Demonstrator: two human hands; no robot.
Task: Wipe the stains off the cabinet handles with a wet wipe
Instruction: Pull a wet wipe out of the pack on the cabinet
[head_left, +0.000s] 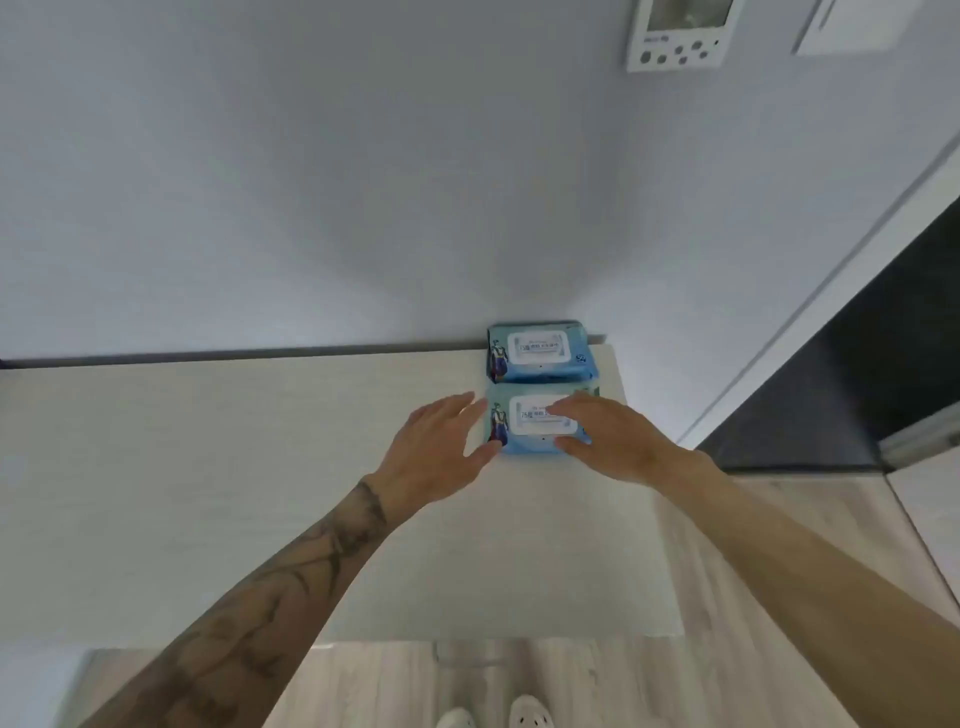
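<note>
On the desk, your open right hand covers the near wipes pack, lying crosswise, open left hand beside it.

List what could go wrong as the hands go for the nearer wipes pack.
1. The nearer pack touches the far pack; pulling it may drag that one along.
2. Both sit by the counter's right edge; a sideways nudge from the left hand might tip one off.
3. The right hand covers the lid, so lifting the flap may be awkward.
</note>
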